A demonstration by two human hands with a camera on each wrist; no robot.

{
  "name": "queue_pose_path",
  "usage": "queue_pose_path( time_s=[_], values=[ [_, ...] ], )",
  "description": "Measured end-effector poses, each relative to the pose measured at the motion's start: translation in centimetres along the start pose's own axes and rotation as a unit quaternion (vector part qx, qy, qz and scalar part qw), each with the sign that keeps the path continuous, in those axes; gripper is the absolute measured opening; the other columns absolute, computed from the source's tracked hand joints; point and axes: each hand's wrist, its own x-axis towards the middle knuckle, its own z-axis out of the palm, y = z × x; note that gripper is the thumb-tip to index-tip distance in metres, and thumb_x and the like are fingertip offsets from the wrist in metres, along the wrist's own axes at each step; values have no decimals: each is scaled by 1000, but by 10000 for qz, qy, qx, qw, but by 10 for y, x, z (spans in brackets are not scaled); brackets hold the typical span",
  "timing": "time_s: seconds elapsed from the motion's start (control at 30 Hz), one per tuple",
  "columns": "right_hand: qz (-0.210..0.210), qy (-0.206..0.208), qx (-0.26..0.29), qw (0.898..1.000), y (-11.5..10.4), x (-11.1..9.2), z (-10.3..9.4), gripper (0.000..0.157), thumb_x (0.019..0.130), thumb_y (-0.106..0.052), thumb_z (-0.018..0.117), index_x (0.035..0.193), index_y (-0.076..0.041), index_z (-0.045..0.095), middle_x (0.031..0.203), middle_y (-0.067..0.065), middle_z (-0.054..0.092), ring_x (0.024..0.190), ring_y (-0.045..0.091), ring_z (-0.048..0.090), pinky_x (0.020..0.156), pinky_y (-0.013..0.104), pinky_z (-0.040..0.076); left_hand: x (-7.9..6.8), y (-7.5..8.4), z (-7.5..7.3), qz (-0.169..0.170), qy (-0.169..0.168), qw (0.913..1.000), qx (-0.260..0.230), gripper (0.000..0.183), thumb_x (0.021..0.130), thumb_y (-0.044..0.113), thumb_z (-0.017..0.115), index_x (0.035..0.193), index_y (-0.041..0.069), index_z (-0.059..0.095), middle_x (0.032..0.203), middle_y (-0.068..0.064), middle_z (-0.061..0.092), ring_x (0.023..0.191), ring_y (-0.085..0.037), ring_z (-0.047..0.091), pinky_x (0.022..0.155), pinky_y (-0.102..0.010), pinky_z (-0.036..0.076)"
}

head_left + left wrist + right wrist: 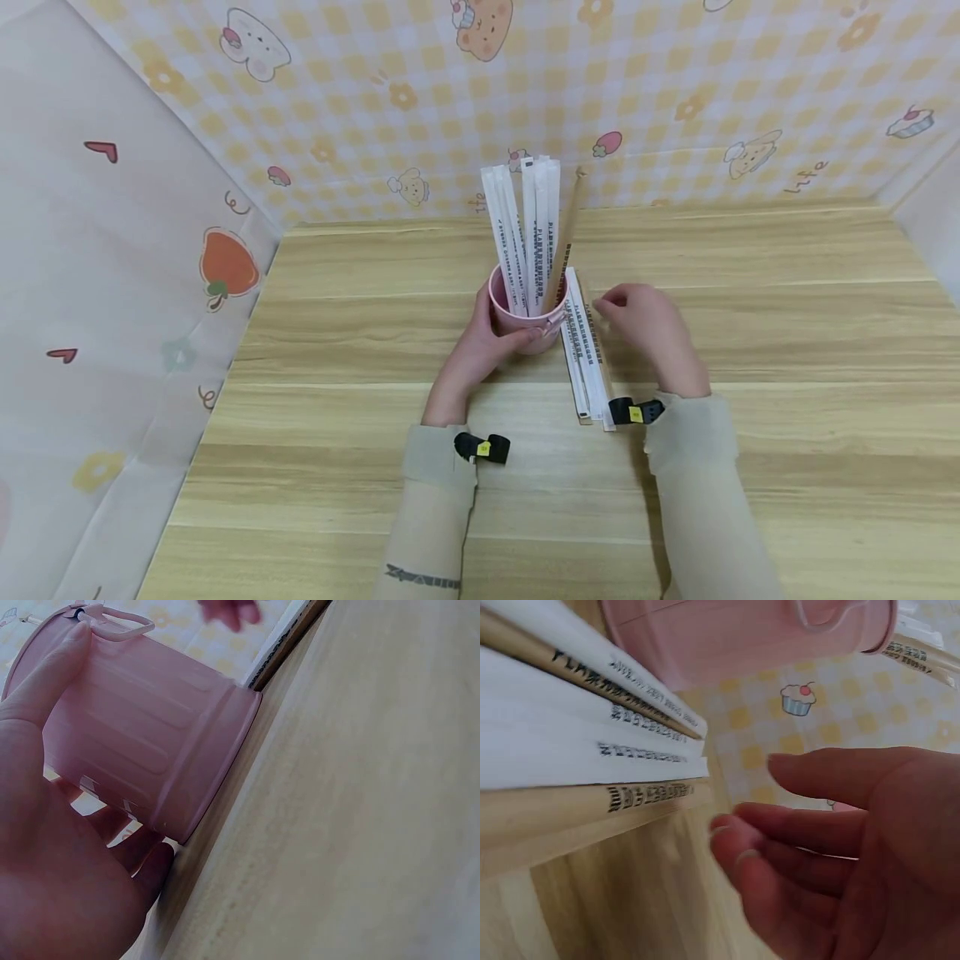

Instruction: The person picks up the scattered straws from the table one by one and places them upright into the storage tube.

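Note:
A pink bucket-shaped cup (534, 333) stands on the table, holding several paper-wrapped straws (536, 225), mostly white with one brown. My left hand (483, 342) grips the cup from the left, with the thumb across its front near the handle (124, 630) and the other fingers around the far side. Right of the cup lies a row of wrapped straws (585, 358), white and brown, with dark print. My right hand (648, 329) is beside the upper end of this row. Its fingers (802, 832) are loosely bent with nothing between them, a small gap away from the straws.
The wood-grain table (337, 467) runs back to a yellow checked cloth (337, 108) printed with cartoon figures. A white sheet (90, 275) with a strawberry print borders the left side. Each wrist wears a black strap.

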Motion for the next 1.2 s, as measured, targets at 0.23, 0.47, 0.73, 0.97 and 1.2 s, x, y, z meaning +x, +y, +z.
queue_pose_path(
  time_s=[0.23,0.47,0.73,0.97,1.2],
  values=[
    [217,-780,-88,9967,8,4,8,34,89,-37,51,98,-7,65,81,9,60,70,23,53,59,31,43,0,0,0,79,-49,9999,-51,96,72,19,75,141,35,10,140,10,25,126,-9,26,104,-35,21],
    [287,-990,-78,9946,9,5,14,26,85,-33,59,87,-8,64,76,7,60,64,21,53,55,30,43,0,1,0,98,-53,9999,-43,96,72,19,75,141,34,10,140,9,26,126,-9,26,104,-35,21],
    [266,-1009,-278,9942,4,5,18,21,84,-27,60,80,-7,64,71,7,58,59,19,52,51,28,41,0,1,0,78,-36,9999,-54,96,71,20,75,140,36,10,140,10,26,126,-9,26,104,-35,21],
    [248,-922,-657,9933,-3,2,20,25,85,-27,57,70,-7,62,62,5,54,53,18,48,44,27,37,0,2,0,77,-5,9999,-75,96,71,21,76,140,36,11,139,10,27,126,-9,27,103,-35,21],
    [406,-1027,-740,9911,-8,1,23,26,82,-28,56,66,-7,59,58,3,48,50,17,45,43,27,35,0,2,-1,51,-15,10000,-66,96,71,19,75,141,35,10,139,10,27,126,-9,26,104,-35,20]
  ],
)
